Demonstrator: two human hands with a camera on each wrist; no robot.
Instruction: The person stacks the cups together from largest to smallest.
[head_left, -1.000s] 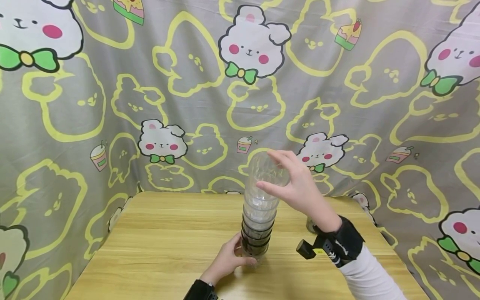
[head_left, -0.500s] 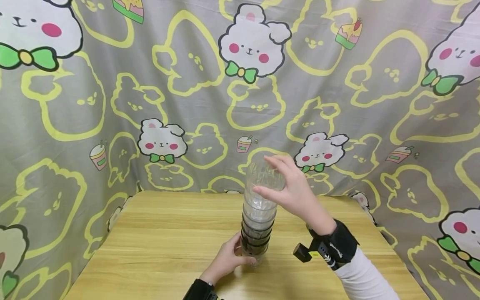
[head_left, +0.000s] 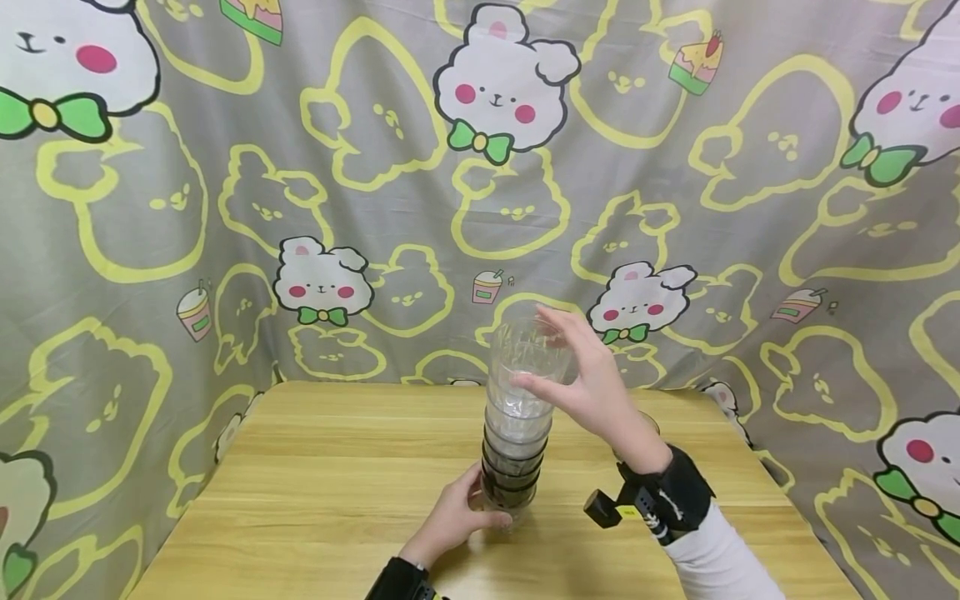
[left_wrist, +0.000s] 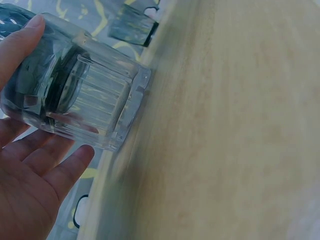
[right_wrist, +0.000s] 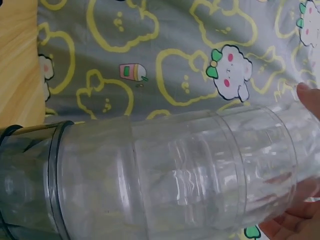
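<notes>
A tall stack of clear ribbed cups point(head_left: 513, 446) stands upright near the middle of the wooden table point(head_left: 322, 475). My left hand point(head_left: 487, 500) grips the bottom cup point(left_wrist: 87, 97) at the table surface, thumb on one side and fingers point(left_wrist: 55, 172) on the other. My right hand point(head_left: 536, 348) holds the top cup point(head_left: 525, 367) between thumb and fingers, and that cup sits nested in the one below. The right wrist view shows the nested cups point(right_wrist: 175, 175) close up, with a fingertip point(right_wrist: 311, 97) at the top cup's rim.
Another cup point(head_left: 641, 421) stands on the table at the right, mostly hidden behind my right wrist. A grey cloth point(head_left: 225, 208) printed with cartoon bears hangs right behind the table's far edge. Bare tabletop lies left of the stack.
My right hand has come down and slightly left with the top cup, which was tilted above the stack and now sits lower and straighter. The left hand has not moved.
</notes>
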